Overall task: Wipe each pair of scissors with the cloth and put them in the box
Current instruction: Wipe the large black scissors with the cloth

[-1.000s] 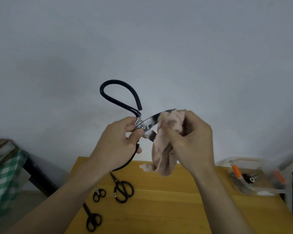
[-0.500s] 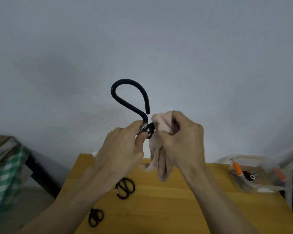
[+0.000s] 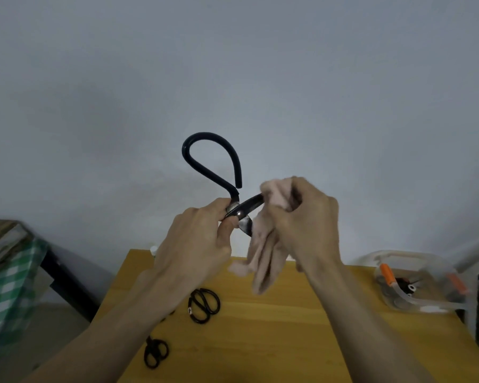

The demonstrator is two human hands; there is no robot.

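My left hand [image 3: 197, 239] grips a large pair of black-handled scissors [image 3: 213, 167] near the pivot, held up above the table with one big handle loop pointing upward. My right hand [image 3: 304, 219] clutches a pale pink cloth [image 3: 260, 258] wrapped around the outer part of the blade; a short dark stretch of blade shows between my hands. Two smaller black scissors lie on the wooden table [image 3: 274, 327]: one [image 3: 203, 305] below my left wrist, another [image 3: 155, 355] nearer the front left. A clear plastic box [image 3: 415, 283] stands at the table's right edge.
The box holds several items with orange and black parts. A green checked cloth [image 3: 6, 294] covers something low at the left, beside a dark frame. A plain grey wall fills the background. The table's left edge runs diagonally below my left forearm.
My right hand slid the cloth in along the blade toward the pivot, then back out, so part of the blade shows again. The scissors shifted slightly right and the handle loop turned more upright.
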